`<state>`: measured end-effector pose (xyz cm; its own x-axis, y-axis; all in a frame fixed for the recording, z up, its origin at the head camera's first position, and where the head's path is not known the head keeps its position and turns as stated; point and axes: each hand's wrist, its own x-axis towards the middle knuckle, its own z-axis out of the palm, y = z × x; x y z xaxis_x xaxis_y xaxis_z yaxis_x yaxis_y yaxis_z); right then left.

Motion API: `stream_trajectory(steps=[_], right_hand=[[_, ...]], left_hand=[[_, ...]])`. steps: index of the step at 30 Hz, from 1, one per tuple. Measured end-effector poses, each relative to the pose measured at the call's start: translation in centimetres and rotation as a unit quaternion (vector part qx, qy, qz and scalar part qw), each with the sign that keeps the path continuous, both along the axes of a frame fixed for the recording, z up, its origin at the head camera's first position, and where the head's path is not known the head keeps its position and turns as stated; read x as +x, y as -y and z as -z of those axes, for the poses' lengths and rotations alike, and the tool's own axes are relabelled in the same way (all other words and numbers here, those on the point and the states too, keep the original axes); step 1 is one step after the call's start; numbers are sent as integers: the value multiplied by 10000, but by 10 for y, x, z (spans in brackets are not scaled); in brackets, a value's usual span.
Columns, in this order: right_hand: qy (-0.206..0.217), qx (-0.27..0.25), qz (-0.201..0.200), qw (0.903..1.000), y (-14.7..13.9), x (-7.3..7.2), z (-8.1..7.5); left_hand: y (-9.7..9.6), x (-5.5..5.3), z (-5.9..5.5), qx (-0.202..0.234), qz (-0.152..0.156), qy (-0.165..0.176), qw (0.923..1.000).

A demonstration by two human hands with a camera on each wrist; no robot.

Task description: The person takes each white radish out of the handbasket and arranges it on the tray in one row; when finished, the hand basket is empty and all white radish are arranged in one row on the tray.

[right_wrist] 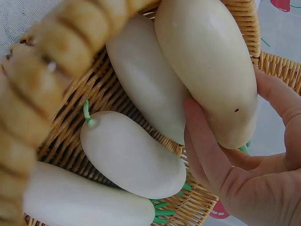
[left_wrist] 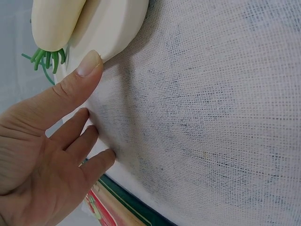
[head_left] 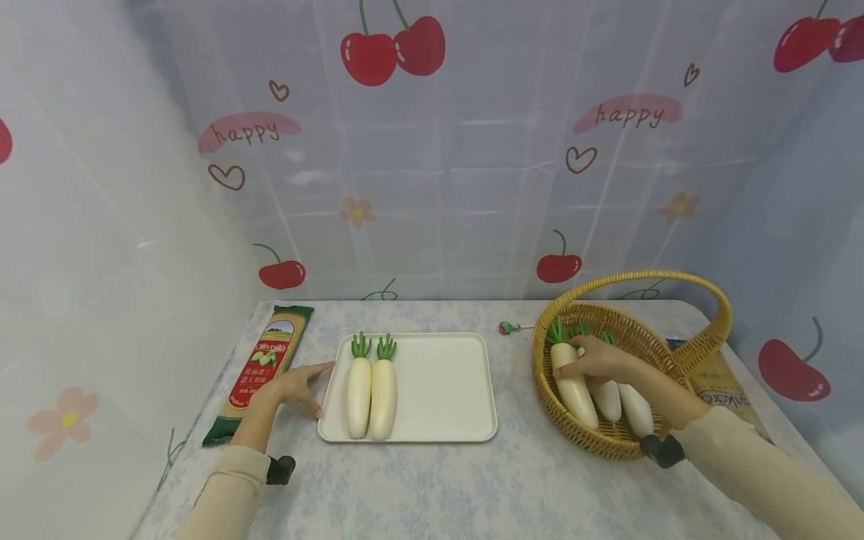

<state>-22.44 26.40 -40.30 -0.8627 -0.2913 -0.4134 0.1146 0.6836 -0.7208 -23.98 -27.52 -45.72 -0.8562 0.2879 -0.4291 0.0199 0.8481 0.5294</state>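
My right hand reaches into a wicker basket and grips a white radish with green leaf stubs near its leafy end. In the right wrist view, fingers and thumb lie on either side of that radish, which has a small dark spot. Several more white radishes lie beside it in the basket. On the left, my left hand has its fingers spread at the left edge of a cream tray. Two white radishes lie side by side on the tray's left part, leaves pointing away.
A red and green spaghetti packet lies left of my left hand. The basket's tall handle arches over its far side. Behind the basket's right side is a tan packet. A small red and green item lies between tray and basket.
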Motion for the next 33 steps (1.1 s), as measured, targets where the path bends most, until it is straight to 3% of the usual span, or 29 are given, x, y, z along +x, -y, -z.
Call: stream_trajectory(steps=[14, 33], right_hand=[[52, -99, 44, 9999, 0, 5, -3], [-512, -94, 401, 9978, -7, 13, -4]], left_hand=[[1, 0, 1, 63, 11, -33, 10000], [1, 0, 1, 103, -15, -52, 9999]])
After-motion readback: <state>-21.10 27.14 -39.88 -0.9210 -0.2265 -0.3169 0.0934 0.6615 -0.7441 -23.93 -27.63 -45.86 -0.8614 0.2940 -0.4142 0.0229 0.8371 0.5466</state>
